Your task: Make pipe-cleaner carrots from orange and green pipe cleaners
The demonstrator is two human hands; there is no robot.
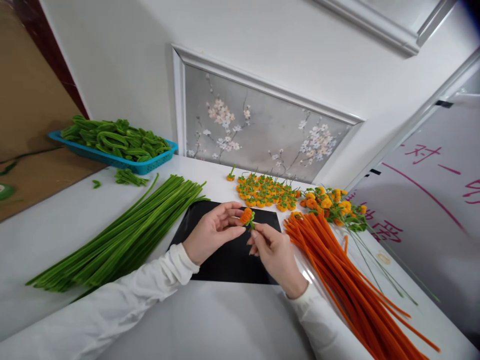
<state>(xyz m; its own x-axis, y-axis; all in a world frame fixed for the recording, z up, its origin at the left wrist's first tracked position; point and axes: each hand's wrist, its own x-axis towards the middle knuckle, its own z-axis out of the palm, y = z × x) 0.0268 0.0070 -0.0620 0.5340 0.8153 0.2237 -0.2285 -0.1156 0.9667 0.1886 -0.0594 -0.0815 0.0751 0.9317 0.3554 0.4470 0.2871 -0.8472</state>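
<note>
A small orange fuzzy flower (246,216) with green at its base is held up over a black mat (232,262). My left hand (214,231) curves around its left side, fingers behind it and thumb just below, gripping it lightly. From the right, my right hand (273,252) pinches the green part under the bloom between thumb and fingertips. Beyond the mat are many finished-looking orange flowers (262,190) with thin green stems pointing up. A bundle of green pipe cleaners (131,235) lies to the left, and a bundle of orange pipe cleaners (345,280) to the right.
A blue basket (144,166) full of green fuzzy leaf shapes stands at the back left. Small green pieces (129,177) lie before it. At the back right is a bunch of yellow-orange flowers (330,202) with long stems. A wall and a whiteboard (423,200) border the table.
</note>
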